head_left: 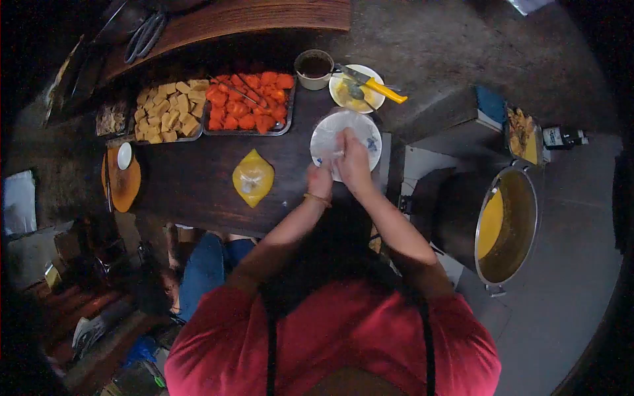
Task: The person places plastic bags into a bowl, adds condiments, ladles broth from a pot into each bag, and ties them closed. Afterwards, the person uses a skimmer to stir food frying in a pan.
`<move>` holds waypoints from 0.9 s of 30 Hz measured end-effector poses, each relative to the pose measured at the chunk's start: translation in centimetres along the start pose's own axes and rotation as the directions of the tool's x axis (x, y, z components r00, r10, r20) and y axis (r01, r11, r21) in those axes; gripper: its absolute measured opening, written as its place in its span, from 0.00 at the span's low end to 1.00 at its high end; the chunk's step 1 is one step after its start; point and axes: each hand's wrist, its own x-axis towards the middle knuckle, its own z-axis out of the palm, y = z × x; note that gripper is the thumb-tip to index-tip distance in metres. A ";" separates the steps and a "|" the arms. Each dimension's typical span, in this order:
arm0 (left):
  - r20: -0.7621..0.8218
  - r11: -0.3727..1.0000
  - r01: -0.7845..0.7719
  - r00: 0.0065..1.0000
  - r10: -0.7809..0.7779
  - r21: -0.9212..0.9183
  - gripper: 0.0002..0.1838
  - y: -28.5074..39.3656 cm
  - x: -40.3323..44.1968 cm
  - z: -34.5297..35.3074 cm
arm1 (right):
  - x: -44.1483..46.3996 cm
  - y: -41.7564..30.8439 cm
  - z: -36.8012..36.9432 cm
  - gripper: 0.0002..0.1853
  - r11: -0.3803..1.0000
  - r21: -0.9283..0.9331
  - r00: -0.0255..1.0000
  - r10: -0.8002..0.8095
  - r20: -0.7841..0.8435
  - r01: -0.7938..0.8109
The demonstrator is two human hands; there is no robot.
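Observation:
Over a white plate (373,153) with blue marks, both my hands are close together at a thin clear plastic bag (335,127). My right hand (353,160) is closed, its fingers pinching the film near the plate's middle. Beside it, my left hand (319,182) is closed at the plate's lower left edge, on the lower part of the film; its fingertips are partly hidden and slightly blurred. A tied clear bag of yellow liquid (253,178) lies on the dark table to the left of my hands.
Trays of tan cut blocks (170,111) and orange-red pieces (246,105), tongs on top, line the back. A dark-filled cup (314,66) and a yellow-handled knife (376,84) on a smeared plate (340,99) stand behind. A large pot (533,224) of yellow liquid is right.

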 end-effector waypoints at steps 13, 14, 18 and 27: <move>0.298 0.979 -0.192 0.941 0.162 0.073 0.12 0.2 3.0 -1.6 | -1.3 -1.6 -3.6 0.24 0.914 -0.213 0.935 -0.315 0.161 0.344; 0.306 0.963 -0.256 0.926 0.221 0.079 0.12 -1.6 4.4 -1.4 | -1.3 -3.4 -5.3 0.23 0.925 -0.211 0.949 -0.306 0.078 0.316; 0.473 0.980 0.006 0.876 -0.100 0.196 0.16 1.5 2.6 -1.1 | -2.1 -1.0 -5.2 0.21 0.961 -0.177 0.971 -0.188 0.148 0.213; 0.458 0.966 0.252 0.867 -0.196 -0.064 0.28 2.0 0.6 -0.7 | -4.8 11.5 -25.0 0.17 0.925 -0.378 0.759 -0.225 -0.611 -0.029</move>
